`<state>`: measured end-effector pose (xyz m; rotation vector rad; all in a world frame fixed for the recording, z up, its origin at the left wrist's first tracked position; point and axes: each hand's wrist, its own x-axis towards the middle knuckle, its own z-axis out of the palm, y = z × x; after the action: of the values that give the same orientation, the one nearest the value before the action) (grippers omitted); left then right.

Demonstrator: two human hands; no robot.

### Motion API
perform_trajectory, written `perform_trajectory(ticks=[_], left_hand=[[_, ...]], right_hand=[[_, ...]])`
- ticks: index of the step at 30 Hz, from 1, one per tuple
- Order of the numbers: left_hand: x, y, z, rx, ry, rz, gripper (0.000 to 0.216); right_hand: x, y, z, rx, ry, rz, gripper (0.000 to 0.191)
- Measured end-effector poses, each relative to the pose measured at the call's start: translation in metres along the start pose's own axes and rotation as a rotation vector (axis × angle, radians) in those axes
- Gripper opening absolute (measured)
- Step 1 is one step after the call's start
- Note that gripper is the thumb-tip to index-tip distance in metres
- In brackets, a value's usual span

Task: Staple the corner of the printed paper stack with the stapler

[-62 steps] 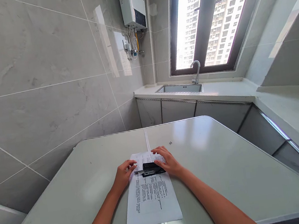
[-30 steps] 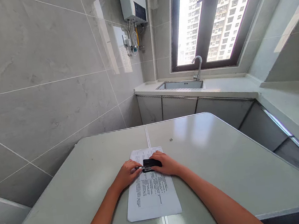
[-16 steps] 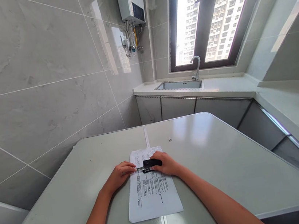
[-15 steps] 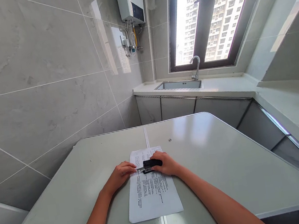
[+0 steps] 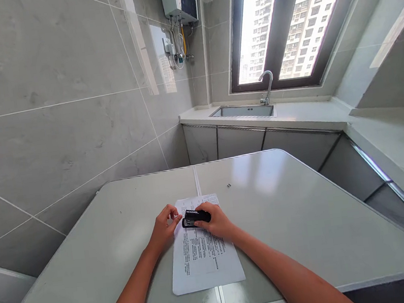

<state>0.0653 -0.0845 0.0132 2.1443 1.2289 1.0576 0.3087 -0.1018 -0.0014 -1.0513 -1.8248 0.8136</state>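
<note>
The black stapler (image 5: pixel 196 217) sits at the top end of the printed paper (image 5: pixel 203 260), near the middle of the bench (image 5: pixel 307 217). The right hand (image 5: pixel 213 222) has its fingers wrapped round the stapler's back end, gripping it. The left hand (image 5: pixel 165 228) is just beside the front end with its fingertips bunched together. Can't tell if it's actually touching the stapler or pinching anything.

My read: the stapler's being closed up and lined up over the sheet's top edge. The next bit would need the paper kept flat while the nose is set on it.

Compared with a couple of seconds back, the stapler was lying open with its metal rail sticking out to the left. Now it's shut and compact, and the left hand has come off the rail. A few loose staples (image 5: pixel 229 185) lie further up the bench.
</note>
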Motion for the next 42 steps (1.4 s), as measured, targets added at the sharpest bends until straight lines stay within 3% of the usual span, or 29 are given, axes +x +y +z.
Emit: perform_trajectory(ticks=[5,10,14,17,24,33,36,40,42], left_hand=[[0.000,-0.007,0.005,0.105,-0.069,0.001,0.012],[-0.001,-0.012,0.009,0.105,-0.153,-0.009,0.012],[-0.001,-0.013,0.008,0.092,-0.187,-0.040,0.015],[-0.001,-0.011,0.010,0.116,-0.201,-0.011,0.017],[-0.001,0.003,0.029,0.164,-0.218,0.109,0.022],[-0.001,-0.011,0.036,0.206,-0.206,0.070,0.034],[0.000,-0.013,0.039,0.253,-0.203,0.096,0.037],[0.002,-0.023,0.037,0.334,-0.105,0.060,0.036],[0.003,-0.032,0.034,0.389,-0.083,0.030,0.036]], right_hand=[[0.000,-0.003,-0.017,-0.143,-0.175,0.054,0.022],[-0.021,-0.005,-0.066,-0.206,-0.363,0.098,0.017],[-0.042,0.007,-0.109,-0.251,-0.374,0.168,0.017],[-0.053,0.016,-0.124,-0.256,-0.342,0.172,0.017],[-0.048,0.010,-0.093,-0.203,-0.260,0.055,0.018],[-0.029,0.003,-0.077,-0.057,-0.306,-0.012,0.017],[-0.027,-0.001,-0.055,-0.052,-0.264,-0.021,0.019],[-0.011,-0.008,-0.016,-0.070,-0.216,-0.048,0.017],[-0.002,-0.009,-0.012,-0.070,-0.215,-0.069,0.016]])
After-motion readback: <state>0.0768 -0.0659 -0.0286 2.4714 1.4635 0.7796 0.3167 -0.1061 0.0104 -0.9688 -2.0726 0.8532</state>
